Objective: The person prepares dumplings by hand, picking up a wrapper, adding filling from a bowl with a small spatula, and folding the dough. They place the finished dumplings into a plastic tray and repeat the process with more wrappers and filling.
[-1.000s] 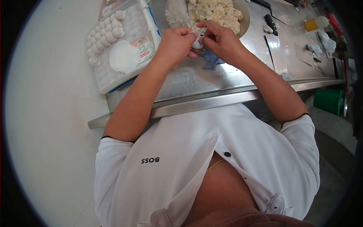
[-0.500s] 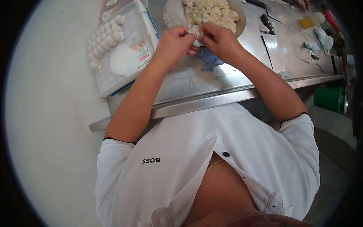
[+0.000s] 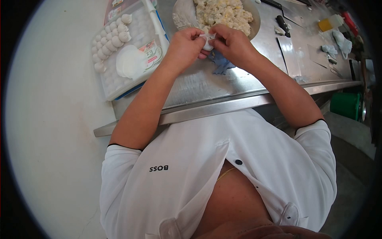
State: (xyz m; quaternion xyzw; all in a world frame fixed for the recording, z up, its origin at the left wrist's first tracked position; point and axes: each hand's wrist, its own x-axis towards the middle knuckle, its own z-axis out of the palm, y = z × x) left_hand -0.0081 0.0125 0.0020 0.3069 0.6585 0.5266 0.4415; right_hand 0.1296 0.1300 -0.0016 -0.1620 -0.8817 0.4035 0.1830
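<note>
Between my two hands is a white dumpling (image 3: 207,44), its thin wrapper gathered at the top. My left hand (image 3: 186,44) cups it from the left, fingers curled around its side. From the other side my right hand (image 3: 227,40) pinches the wrapper's edge with thumb and fingertips. Just beyond stands a metal bowl (image 3: 256,24) of pale, chunky filling (image 3: 225,16). Under my hands a crumpled blue cloth (image 3: 221,64) lies on the steel table. To the left, rows of shaped dumplings (image 3: 113,38) and a stack of round white wrappers (image 3: 130,63) rest on a dimpled plastic tray (image 3: 139,24).
On the steel table (image 3: 195,85) at right lie a black-handled knife (image 3: 283,26), a wide blade (image 3: 289,55) and a white cloth (image 3: 342,43). A bottle of yellow liquid (image 3: 330,23) stands farther back. Below the table edge is a green container (image 3: 345,105).
The fingers have shifted slightly around the dumpling, and more of its gathered wrapper shows between them. Both arms stay in nearly the same place.
</note>
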